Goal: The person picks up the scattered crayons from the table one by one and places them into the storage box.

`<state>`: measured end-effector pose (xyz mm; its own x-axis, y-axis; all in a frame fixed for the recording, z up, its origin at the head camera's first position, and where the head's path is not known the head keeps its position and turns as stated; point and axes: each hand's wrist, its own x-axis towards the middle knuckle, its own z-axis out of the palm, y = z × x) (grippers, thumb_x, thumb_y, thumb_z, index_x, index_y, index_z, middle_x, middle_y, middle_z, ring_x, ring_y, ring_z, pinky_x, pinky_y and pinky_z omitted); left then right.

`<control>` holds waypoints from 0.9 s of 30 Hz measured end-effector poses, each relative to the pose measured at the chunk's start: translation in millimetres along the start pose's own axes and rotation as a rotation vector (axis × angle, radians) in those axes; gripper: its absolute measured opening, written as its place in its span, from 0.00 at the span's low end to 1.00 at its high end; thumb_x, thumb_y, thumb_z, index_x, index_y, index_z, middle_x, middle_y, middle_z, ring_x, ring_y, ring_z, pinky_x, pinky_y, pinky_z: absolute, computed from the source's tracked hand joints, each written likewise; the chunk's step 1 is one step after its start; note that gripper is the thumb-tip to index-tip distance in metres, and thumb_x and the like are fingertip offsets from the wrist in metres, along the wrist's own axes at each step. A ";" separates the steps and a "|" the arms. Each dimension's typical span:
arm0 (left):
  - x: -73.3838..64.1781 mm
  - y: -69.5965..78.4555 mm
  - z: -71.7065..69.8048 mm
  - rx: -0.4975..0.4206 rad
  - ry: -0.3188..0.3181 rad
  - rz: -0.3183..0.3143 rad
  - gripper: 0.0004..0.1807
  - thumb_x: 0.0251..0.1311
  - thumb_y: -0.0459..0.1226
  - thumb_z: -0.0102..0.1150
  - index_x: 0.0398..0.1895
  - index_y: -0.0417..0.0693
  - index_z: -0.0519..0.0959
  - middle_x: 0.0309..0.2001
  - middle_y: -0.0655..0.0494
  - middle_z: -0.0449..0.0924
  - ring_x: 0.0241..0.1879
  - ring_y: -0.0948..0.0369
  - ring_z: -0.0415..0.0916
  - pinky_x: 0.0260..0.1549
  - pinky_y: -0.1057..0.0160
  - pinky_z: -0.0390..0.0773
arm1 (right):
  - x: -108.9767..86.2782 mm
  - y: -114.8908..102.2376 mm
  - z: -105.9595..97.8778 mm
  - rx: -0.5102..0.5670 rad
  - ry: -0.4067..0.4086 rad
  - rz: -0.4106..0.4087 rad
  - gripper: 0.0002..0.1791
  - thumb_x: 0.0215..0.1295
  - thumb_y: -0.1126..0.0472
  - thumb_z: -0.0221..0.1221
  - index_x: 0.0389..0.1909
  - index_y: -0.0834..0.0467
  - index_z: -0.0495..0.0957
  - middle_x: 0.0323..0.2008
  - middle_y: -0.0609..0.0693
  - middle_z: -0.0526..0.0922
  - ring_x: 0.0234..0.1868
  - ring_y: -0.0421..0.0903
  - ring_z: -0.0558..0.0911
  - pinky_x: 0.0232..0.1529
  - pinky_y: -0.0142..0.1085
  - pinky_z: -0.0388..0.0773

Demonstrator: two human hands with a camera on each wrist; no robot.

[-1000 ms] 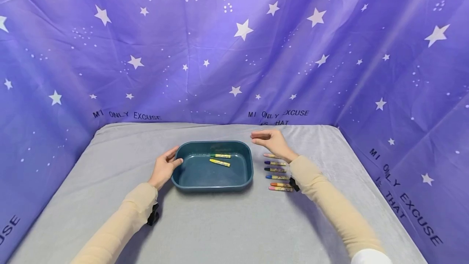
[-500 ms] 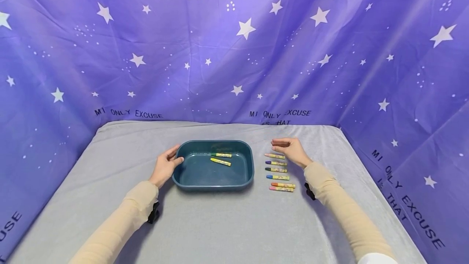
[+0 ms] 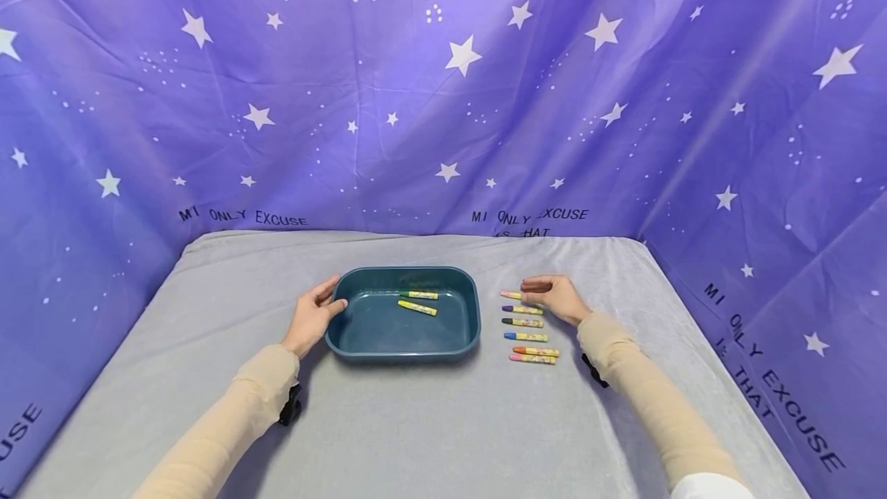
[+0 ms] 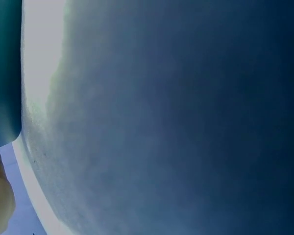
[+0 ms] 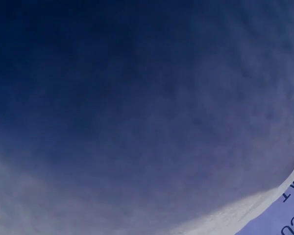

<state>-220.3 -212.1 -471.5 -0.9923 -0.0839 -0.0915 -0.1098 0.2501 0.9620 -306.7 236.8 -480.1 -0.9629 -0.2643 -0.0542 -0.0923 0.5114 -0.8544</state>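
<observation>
In the head view my left hand (image 3: 312, 318) holds the left rim of a dark teal rectangular tray (image 3: 402, 356), its thumb over the edge. A green-tipped crayon (image 3: 420, 295) and a yellow crayon (image 3: 417, 307) lie inside. To the tray's right, my right hand (image 3: 557, 299) is at a pale pink crayon (image 3: 511, 294), its fingertips covering the right half; whether they pinch it is unclear. Below lie a purple crayon (image 3: 523, 309), a black crayon (image 3: 523, 323), a blue crayon (image 3: 526, 336), an orange crayon (image 3: 536, 351) and a pink crayon (image 3: 532, 359).
A grey cloth (image 3: 430, 437) covers the table. Purple star-printed curtains (image 3: 388, 83) stand behind it and along both sides. The left wrist view shows the tray's side (image 4: 5, 73) and mostly dim cloth; in the right wrist view dim cloth (image 5: 161, 122) fills most of the frame.
My right hand has moved from beside the tray's upper right corner, rightward and then down to the pale pink crayon. My left hand and the tray have stayed put.
</observation>
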 end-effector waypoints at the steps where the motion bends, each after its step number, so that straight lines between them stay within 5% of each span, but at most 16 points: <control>1: -0.1 -0.1 0.1 -0.001 0.000 0.000 0.32 0.61 0.32 0.53 0.69 0.45 0.58 0.66 0.41 0.60 0.65 0.51 0.60 0.60 0.55 0.65 | -0.3 -0.5 0.7 0.000 0.002 -0.001 0.24 0.53 0.62 0.65 0.51 0.66 0.76 0.48 0.61 0.80 0.50 0.54 0.79 0.50 0.38 0.78; 11: -0.4 -0.1 -0.6 -0.005 0.010 0.007 0.31 0.60 0.30 0.53 0.68 0.43 0.59 0.65 0.40 0.62 0.64 0.51 0.62 0.59 0.58 0.67 | 0.0 -3.5 10.7 -0.188 0.049 -0.048 0.16 0.54 0.65 0.64 0.45 0.63 0.81 0.42 0.59 0.83 0.44 0.54 0.81 0.43 0.40 0.80; 18: 0.0 -1.6 -0.2 0.001 0.011 0.005 0.31 0.60 0.31 0.53 0.68 0.44 0.59 0.65 0.40 0.62 0.64 0.50 0.62 0.59 0.57 0.67 | -0.7 -3.8 10.3 -0.169 0.057 -0.050 0.13 0.56 0.65 0.62 0.43 0.64 0.82 0.40 0.60 0.83 0.38 0.50 0.82 0.34 0.35 0.81; 27: 0.7 -2.7 -0.2 0.002 0.001 0.010 0.32 0.60 0.32 0.53 0.68 0.44 0.58 0.65 0.40 0.61 0.64 0.50 0.61 0.59 0.56 0.67 | -0.3 -6.3 4.5 -0.132 0.042 -0.012 0.14 0.55 0.66 0.63 0.44 0.65 0.81 0.39 0.61 0.84 0.39 0.50 0.83 0.35 0.34 0.81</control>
<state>-220.7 -213.0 -474.2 -0.9932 -0.0829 -0.0816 -0.1001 0.2525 0.9624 -304.7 229.9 -477.0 -0.9710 -0.2380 -0.0204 -0.1338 0.6126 -0.7790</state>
